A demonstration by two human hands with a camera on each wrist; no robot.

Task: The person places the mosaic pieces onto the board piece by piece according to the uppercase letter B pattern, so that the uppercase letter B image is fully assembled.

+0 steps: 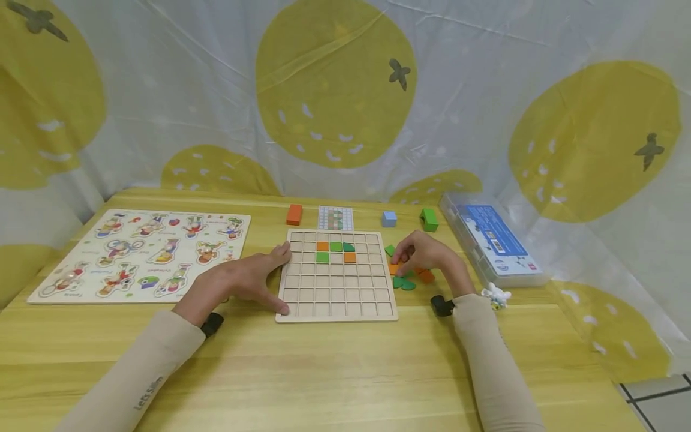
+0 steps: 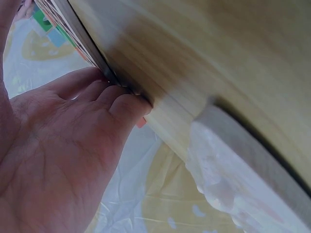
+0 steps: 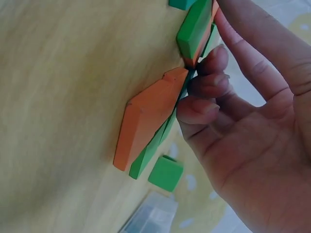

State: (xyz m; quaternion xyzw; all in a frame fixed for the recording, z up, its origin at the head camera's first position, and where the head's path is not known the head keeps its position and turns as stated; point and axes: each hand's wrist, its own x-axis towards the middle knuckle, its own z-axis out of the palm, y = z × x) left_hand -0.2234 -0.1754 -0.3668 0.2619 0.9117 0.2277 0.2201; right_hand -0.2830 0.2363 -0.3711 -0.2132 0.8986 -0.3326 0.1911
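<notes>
A wooden grid board [image 1: 339, 294] lies on the table, with several orange and green tiles set in its upper cells. My left hand [image 1: 243, 277] is spread along the board's left edge, its thumb on the near corner and its fingers touching farther up; the left wrist view shows the fingertips against the board's side. Right of the board, my right hand [image 1: 423, 252] pinches an orange tile [image 1: 394, 269] between thumb and index finger, the other fingers curled. Loose green tiles [image 1: 403, 284] and orange tiles [image 1: 426, 275] lie around it; in the right wrist view, an orange piece [image 3: 148, 116] shows close by.
A puzzle board with figures [image 1: 178, 288] lies at left. Behind the grid board are a red block [image 1: 294, 214], a pattern card [image 1: 335, 218], a blue cube [image 1: 388, 219] and a green arch block [image 1: 429, 219]. At right stand a plastic case [image 1: 493, 240] and a white figurine [image 1: 495, 295].
</notes>
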